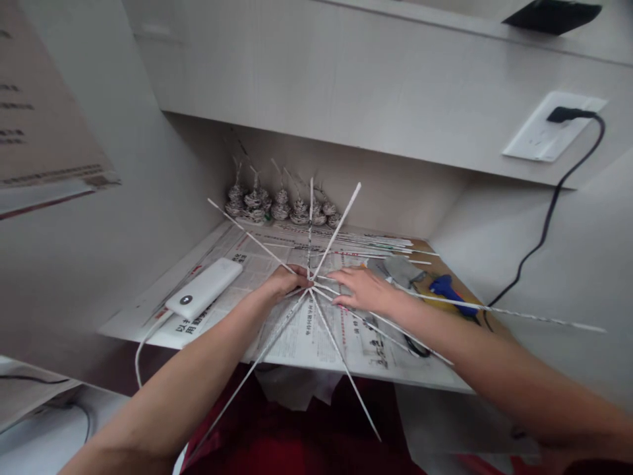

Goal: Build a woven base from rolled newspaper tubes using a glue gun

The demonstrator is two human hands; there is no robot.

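Observation:
Several thin rolled-paper sticks (336,231) cross at one point and fan out like spokes above the newspaper-covered desk. My left hand (288,280) is closed on the left side of that crossing, thumb and fingers pinching the sticks together. At its right, my right hand (363,288) has its fingers around one or more paper sticks close to the centre; its exact grip is partly hidden. One long stick runs under my right forearm and out to the right. Two others slant down past the desk's front edge, toward my lap.
Small woven gourd shapes (281,204) stand against the back wall. Loose paper sticks (395,243) lie at the back right. A blue glue gun (452,293) and a grey cloth-like item (403,270) are at the right. A white power bank (205,288) with a cable sits left on newspaper (316,336).

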